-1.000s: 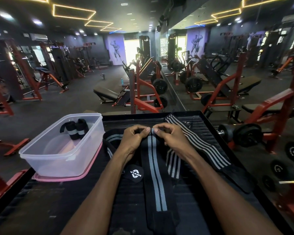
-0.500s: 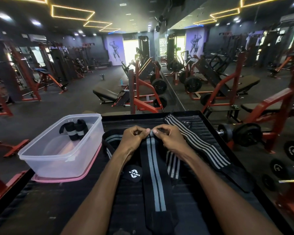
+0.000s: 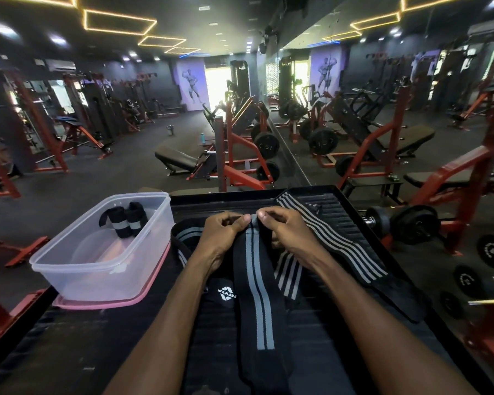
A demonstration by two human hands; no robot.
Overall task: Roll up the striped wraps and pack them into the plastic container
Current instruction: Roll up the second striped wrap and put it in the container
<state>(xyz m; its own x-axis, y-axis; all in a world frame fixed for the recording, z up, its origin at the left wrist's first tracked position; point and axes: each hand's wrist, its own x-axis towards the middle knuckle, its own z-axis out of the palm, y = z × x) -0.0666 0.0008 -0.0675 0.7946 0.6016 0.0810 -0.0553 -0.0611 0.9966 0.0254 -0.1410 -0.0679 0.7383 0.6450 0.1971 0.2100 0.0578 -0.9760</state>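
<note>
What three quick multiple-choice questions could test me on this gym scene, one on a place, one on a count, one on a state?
1. Where is the clear plastic container?
A. left of the hands
B. right of the hands
C. on the floor

2. How many rolled wraps lie inside it?
A. none
B. two
C. five

3. What are the left hand and right hand doing?
A. resting flat
B. pinching the far end of the two-striped wrap
C. lifting the container

Answers: A, it sits by the left forearm; B, two rolls show through the wall; B, curled fingers meet on the end.
</note>
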